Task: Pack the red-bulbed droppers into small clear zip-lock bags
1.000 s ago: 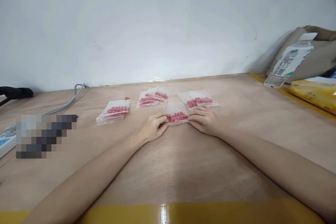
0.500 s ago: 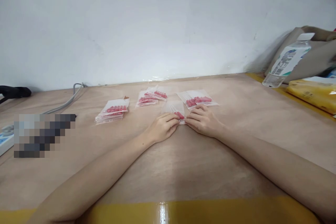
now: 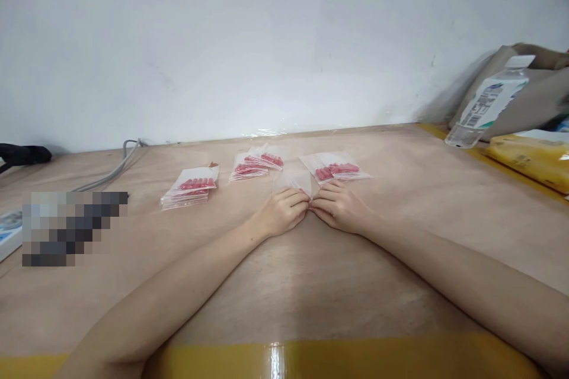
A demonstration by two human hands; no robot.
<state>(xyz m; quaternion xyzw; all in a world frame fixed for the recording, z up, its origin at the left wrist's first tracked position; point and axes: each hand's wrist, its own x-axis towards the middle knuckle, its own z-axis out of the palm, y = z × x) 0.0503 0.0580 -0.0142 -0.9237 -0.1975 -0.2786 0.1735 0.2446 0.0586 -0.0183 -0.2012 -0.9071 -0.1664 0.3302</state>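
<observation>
Both my hands pinch the near edge of a small clear plastic bag lying on the table. My left hand is closed on its left part and hides most of the red pieces inside. My right hand grips the right end of the same edge, fingertips almost touching the left ones. Past my right hand lie bags with red capsule-like pieces. Further left are a fanned group of similar bags and a neat stack of them.
A grey cable runs to a white power strip at the left, beside a pixelated patch. On the right stand a clear bottle, a grey-brown bag and a yellow package. A white wall closes off the back.
My left hand has slid right along the bag's near edge, covering red pieces that showed before. My fingertips are now closer together. The other bags have not moved.
</observation>
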